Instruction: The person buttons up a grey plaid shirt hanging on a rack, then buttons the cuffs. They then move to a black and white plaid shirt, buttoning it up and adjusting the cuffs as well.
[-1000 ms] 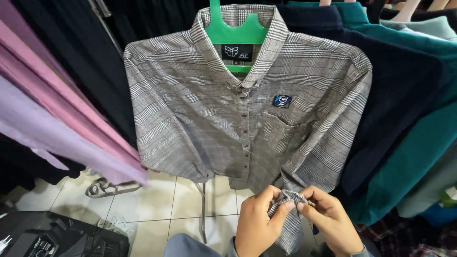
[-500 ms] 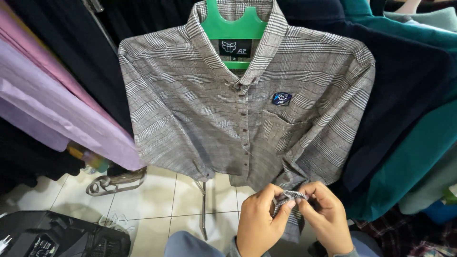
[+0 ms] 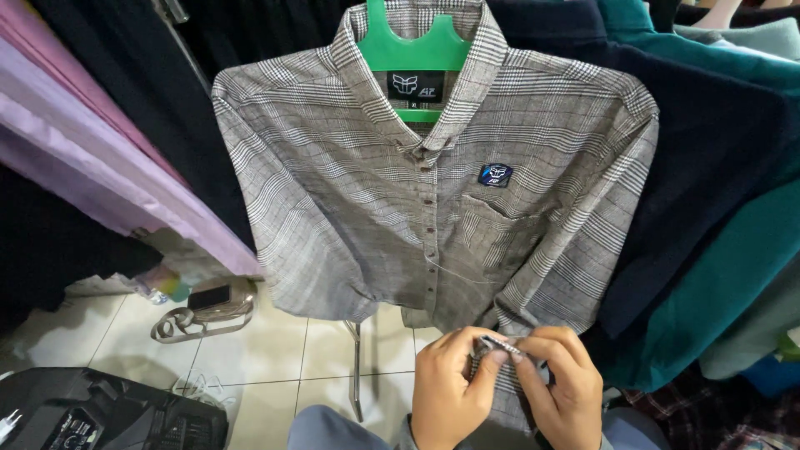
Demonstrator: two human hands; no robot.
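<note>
Head view, grey checked shirt hem pinched between left hand, right hand fingers

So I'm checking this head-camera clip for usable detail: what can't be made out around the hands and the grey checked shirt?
- Grey checked shirt hem: covered by left hand and right hand.
- What the fingertips pinch: too small.
- Green plastic hanger hook: cut off by top edge.

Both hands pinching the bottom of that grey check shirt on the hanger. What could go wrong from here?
1. The left hand and right hand pinch the hem of the shirt with fingertips only; the fabric could slip free.
2. A downward tug might pull the collar off the green hanger.
3. A loose thread hangs by the placket and could snag.
</note>
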